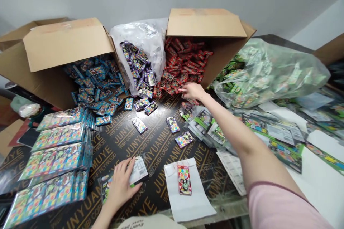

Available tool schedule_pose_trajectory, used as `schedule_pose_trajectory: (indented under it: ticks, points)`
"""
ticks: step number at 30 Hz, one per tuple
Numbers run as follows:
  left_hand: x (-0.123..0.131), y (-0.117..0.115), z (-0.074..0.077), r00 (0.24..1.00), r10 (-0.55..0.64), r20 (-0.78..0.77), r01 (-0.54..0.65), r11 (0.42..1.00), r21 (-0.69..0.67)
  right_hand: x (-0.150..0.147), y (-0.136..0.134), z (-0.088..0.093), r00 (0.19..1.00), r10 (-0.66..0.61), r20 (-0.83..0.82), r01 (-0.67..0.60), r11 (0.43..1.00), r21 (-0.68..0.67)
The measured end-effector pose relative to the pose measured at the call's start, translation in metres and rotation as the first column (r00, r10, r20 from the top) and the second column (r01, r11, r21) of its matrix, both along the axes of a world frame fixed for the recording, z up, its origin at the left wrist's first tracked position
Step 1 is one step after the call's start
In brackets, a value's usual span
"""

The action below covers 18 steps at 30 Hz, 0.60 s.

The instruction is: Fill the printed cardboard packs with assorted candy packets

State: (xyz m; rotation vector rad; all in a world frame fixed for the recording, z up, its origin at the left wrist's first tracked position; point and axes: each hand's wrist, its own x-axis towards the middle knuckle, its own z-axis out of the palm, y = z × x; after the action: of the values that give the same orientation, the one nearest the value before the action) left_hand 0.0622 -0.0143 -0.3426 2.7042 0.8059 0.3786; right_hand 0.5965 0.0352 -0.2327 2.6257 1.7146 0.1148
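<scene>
My left hand [120, 183] is closed over a flat plastic packet [139, 170] with a white barcode panel, low on the dark table. Its fingers lie across the packet and the thumb presses along the near side. Stretched far forward, my right hand [192, 91] is at the front of the heap of small red packets [185, 64]. Its fingertips pinch what looks like one small red packet. Between my arms, a single red packet [184, 180] lies on a white paper sheet [191, 207]. Several purple-and-white packets [184, 139] are scattered on the table.
A left carton [67, 43] holds blue packets [91, 78]; a right carton [206, 25] holds the red ones. Between them stands a plastic bag [156, 35] of purple packets. A bag of green packets [274, 75] and flat printed sleeves [282, 132] lie right. Stacked multi-packs [53, 157] stand left.
</scene>
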Motion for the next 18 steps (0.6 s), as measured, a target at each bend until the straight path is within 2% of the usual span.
schedule_pose_trajectory:
  ticks: [3, 6, 12, 18]
  points:
    - [0.0, 0.0, 0.001, 1.0, -0.001, 0.007, 0.001, 1.0, 0.007, -0.022, 0.001, 0.001, 0.992, 0.123, -0.024, -0.122, 0.992, 0.039]
    - [0.0, 0.0, 0.0, 1.0, -0.001, 0.009, 0.001, 1.0, 0.012, -0.037, 0.013, -0.01, 0.999, 0.007, -0.044, -0.004, 0.998, 0.057]
    - [0.001, -0.001, -0.001, 1.0, 0.014, -0.006, -0.014, 1.0, 0.015, -0.049, 0.056, -0.038, 0.983, -0.183, -0.007, 0.183, 0.981, 0.057]
    - [0.001, -0.001, 0.0, 1.0, 0.011, -0.026, -0.011, 1.0, 0.013, -0.062, 0.084, -0.051, 0.944, -0.33, 0.008, 0.328, 0.941, 0.076]
